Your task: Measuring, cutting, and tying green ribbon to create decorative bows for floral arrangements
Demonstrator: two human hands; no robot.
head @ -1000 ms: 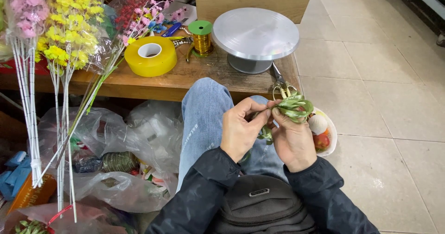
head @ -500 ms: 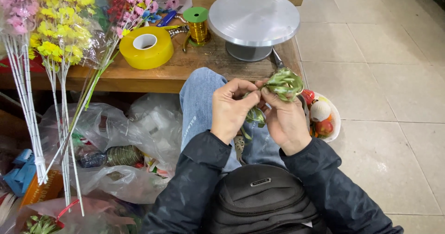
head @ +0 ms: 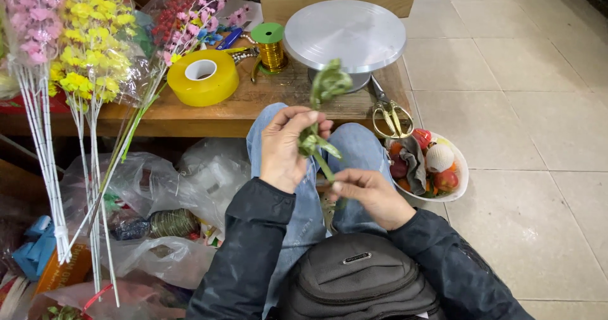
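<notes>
An artificial green flower stem (head: 324, 108) with a curled leafy head stands upright over my lap. My left hand (head: 286, 145) pinches it at the middle, among small leaves. My right hand (head: 370, 194) grips the lower end of the same stem, just below and to the right of the left hand. Both sleeves are dark, and a black bag (head: 361, 275) rests against my body. My knees in blue jeans (head: 354, 149) are under the hands.
A low wooden table (head: 221, 111) holds a yellow tape roll (head: 202, 76), a green-capped gold wire spool (head: 271, 44), a metal turntable (head: 345, 35) and gold scissors (head: 391, 114). Pink and yellow artificial flower sprays (head: 69, 47) stand left. A white bowl (head: 457, 179) of decorations sits on the tiled floor right.
The green stem has been raised and turned upright. My right hand slid down to its lower end while my left hand stayed at the middle. The view shifted slightly.
</notes>
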